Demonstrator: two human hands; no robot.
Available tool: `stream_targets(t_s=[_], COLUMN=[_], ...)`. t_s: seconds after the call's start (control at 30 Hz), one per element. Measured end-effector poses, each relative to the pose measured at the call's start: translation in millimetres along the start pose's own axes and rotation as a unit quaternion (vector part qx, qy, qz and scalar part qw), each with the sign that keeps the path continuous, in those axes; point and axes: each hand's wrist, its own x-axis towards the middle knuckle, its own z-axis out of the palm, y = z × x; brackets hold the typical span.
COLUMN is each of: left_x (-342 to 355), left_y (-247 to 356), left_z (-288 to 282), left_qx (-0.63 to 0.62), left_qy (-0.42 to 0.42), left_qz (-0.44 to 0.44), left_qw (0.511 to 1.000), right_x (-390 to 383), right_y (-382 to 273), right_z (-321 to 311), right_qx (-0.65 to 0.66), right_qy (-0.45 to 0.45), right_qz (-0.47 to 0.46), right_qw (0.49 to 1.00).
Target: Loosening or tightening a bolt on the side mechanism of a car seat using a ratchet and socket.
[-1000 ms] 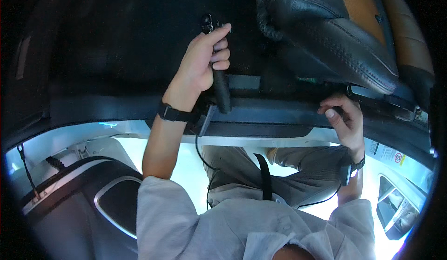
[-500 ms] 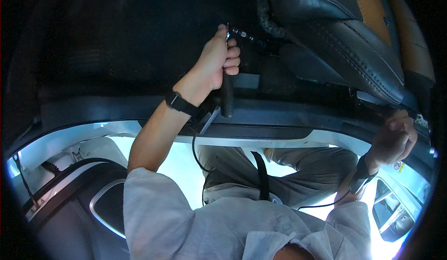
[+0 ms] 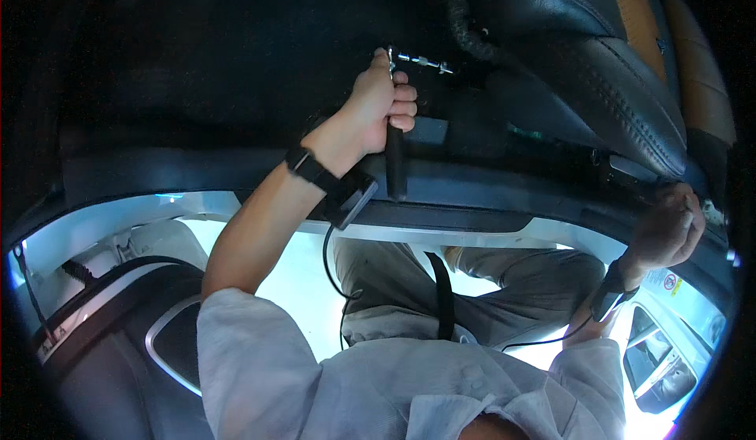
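My left hand [image 3: 382, 97] is closed around a ratchet wrench [image 3: 396, 168], upright in the picture, with a long black handle; a silver extension with a socket [image 3: 425, 63] juts rightward from its head over the dark car floor. My right hand [image 3: 669, 227] is curled at the lower right corner of a black-and-tan leather seat [image 3: 591, 94], by the trim along the door sill; what it holds, if anything, is hidden.
The dark sill [image 3: 472, 184] runs across the door opening, with my legs below it. An open door panel [image 3: 110, 345] with a silver-rimmed speaker is at lower left. A grey furry strip [image 3: 465, 23] lies along the seat's edge. Cables hang from devices on my wrists.
My left hand and the wrench have moved right and slightly down, and the silver extension now shows more fully. My right hand has moved right and down to the seat's corner, its fingers more curled.
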Motion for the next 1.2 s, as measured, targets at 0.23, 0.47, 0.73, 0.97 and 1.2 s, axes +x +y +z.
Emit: stream_targets(t_s=[0.23, 0.47, 0.73, 0.97, 1.2], left_x=[-9.6, -1.6, -2.9, -11.5, -2.5], left_y=[-19.1, -23.2, -19.9, -2.2, -2.4], left_z=[21.4, 10.6, 14.6, 14.7, 18.3], left_qx=[0.152, 0.202, 0.09, 0.034, -0.002], left_qy=[0.063, 0.075, 0.034, -0.022, -0.018], left_qz=[0.109, 0.074, 0.088, 0.058, 0.029], left_qw=[0.98, 0.974, 0.991, 0.998, 0.999], right_x=[68.6, 90.5, 89.7, 95.8, 84.8], right_y=[-19.1, -0.2, 13.3, 15.3, -8.2], right_z=[33.0, 66.1, 55.7, 39.5, 65.6], right_qx=[-0.231, -0.067, -0.078, -0.158, -0.094], right_qy=[0.035, -0.115, -0.181, -0.262, -0.176], right_qz=[-0.061, 0.055, -0.005, -0.087, -0.034], right_qw=[0.97, 0.99, 0.98, 0.948, 0.979])
